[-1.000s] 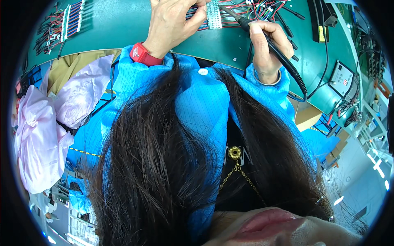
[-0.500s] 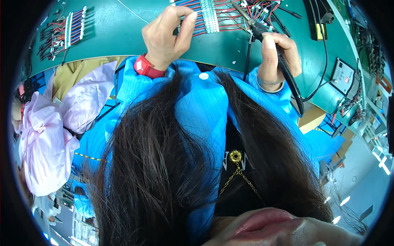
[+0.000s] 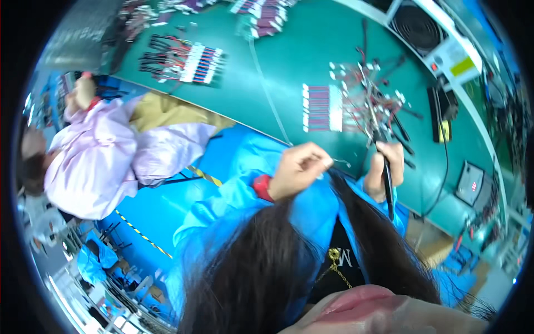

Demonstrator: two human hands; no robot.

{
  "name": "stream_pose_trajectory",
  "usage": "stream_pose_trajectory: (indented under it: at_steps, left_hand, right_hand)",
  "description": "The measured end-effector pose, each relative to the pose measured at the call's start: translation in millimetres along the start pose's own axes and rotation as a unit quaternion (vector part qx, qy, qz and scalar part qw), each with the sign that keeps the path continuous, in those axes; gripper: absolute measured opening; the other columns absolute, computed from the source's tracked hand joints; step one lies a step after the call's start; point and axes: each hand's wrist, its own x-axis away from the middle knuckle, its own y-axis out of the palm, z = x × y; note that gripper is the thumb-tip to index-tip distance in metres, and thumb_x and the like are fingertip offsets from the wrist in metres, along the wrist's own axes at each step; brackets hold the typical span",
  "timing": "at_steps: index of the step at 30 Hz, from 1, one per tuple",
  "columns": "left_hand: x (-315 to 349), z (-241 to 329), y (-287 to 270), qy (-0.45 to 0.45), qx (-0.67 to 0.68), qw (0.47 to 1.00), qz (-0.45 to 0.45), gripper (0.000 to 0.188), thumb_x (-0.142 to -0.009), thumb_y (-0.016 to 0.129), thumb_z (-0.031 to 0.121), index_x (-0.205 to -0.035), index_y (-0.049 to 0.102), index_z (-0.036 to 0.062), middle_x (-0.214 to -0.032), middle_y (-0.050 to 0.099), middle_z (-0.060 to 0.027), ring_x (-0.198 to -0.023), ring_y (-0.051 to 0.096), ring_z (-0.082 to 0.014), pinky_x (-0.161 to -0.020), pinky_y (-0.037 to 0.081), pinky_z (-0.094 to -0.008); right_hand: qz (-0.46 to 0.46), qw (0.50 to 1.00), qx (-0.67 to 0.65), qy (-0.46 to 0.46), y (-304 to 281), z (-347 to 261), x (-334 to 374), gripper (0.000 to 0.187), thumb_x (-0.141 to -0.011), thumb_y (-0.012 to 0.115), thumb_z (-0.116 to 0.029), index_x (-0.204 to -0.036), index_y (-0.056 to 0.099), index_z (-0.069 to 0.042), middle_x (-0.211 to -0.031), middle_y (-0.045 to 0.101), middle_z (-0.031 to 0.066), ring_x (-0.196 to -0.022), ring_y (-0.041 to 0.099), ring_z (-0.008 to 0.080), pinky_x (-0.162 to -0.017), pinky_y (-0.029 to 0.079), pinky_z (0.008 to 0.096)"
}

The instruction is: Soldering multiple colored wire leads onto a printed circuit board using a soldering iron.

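Observation:
My right hand (image 3: pixel 387 167) is closed round the black handle of a soldering iron (image 3: pixel 387 192). Its metal tip points away from me, over a tangle of red, black and white wires (image 3: pixel 384 103). Beside the tangle, a row of red and blue wires with white connectors (image 3: pixel 319 107) lies in a pale holder strip (image 3: pixel 336 108). My left hand (image 3: pixel 300 170), with a red band at the wrist, pinches a thin silvery solder wire (image 3: pixel 342 163) whose end sticks out past the fingertips. Motion blurs the finer details.
More wire rows (image 3: pixel 201 64) and wire bundles (image 3: pixel 267 19) lie on the green table (image 3: pixel 239 89). At the right are a black stand with yellow (image 3: pixel 444 117), a grey control box (image 3: pixel 470 181) and a fan unit (image 3: pixel 417 28). A person in pink (image 3: pixel 94 161) sits at left.
The view has swung, bringing more of the table's far side and left into sight. My left hand has drawn back from the wire row towards my body. The iron stays in my right hand.

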Motion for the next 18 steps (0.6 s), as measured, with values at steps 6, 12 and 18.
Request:
stream_pose_trajectory:
  at_steps: [6, 12, 18]
  left_hand:
    - [-20, 26, 17, 0.09, 0.008, 0.996, -0.019, 0.005, -0.083, 0.069, -0.001, -0.085, 0.067, 0.0031, -0.066, 0.054, 0.0028, -0.054, 0.037, -0.0054, -0.049, 0.03, -0.0206]
    - [-31, 34, 25, 0.15, -0.038, 0.988, -0.017, 0.005, -0.083, 0.07, -0.003, -0.085, 0.068, 0.0015, -0.069, 0.055, 0.0016, -0.054, 0.034, -0.0054, -0.049, 0.028, -0.0205]
    - [-28, 34, 25, 0.137, -0.042, 0.99, 0.008, 0.006, -0.081, 0.071, -0.003, -0.084, 0.069, 0.0013, -0.065, 0.051, 0.0025, -0.053, 0.032, -0.0057, -0.048, 0.026, -0.0209]
  right_hand:
    - [-0.081, 0.995, -0.034, -0.042, 6, 3, 3, 0.017, -0.081, 0.067, -0.009, -0.098, 0.069, -0.004, -0.081, 0.048, 0.009, -0.071, 0.044, 0.0213, -0.062, 0.04, 0.0319]
    - [-0.049, 0.994, -0.075, -0.056, 1, 11, 3, 0.014, -0.08, 0.065, -0.006, -0.094, 0.067, -0.005, -0.081, 0.047, 0.0091, -0.072, 0.043, 0.0217, -0.065, 0.039, 0.0322]
    - [-0.033, 0.999, -0.017, -0.025, 5, 1, 7, 0.009, -0.079, 0.064, -0.003, -0.088, 0.064, -0.005, -0.08, 0.048, 0.0099, -0.073, 0.043, 0.0225, -0.067, 0.039, 0.0324]
